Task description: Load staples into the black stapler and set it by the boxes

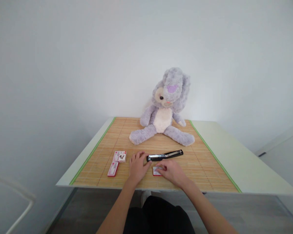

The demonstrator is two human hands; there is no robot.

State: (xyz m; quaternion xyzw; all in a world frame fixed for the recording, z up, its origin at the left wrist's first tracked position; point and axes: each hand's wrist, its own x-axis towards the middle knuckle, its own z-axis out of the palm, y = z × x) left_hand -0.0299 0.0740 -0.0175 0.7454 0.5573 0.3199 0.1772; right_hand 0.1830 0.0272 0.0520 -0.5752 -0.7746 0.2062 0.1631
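A black stapler [165, 155] lies unfolded on the bamboo mat, its silver inner parts facing up. Beside its left end my left hand [138, 165] rests on the mat, fingers apart and thumb toward the stapler; whether it touches the stapler I cannot tell. Nearer the front edge is a small white and red staple box [156, 171], lying flat. My right hand [173, 171] has its bent fingers and thumb on the right part of this box and covers that end. Whatever may be inside the box is not visible.
Several small red and white boxes [113, 169] are at the left on the bamboo mat [185, 178]. A grey plush rabbit [163, 120] sits at the back, its legs spread toward the stapler. The pale table [254, 169] ends just in front of my forearms.
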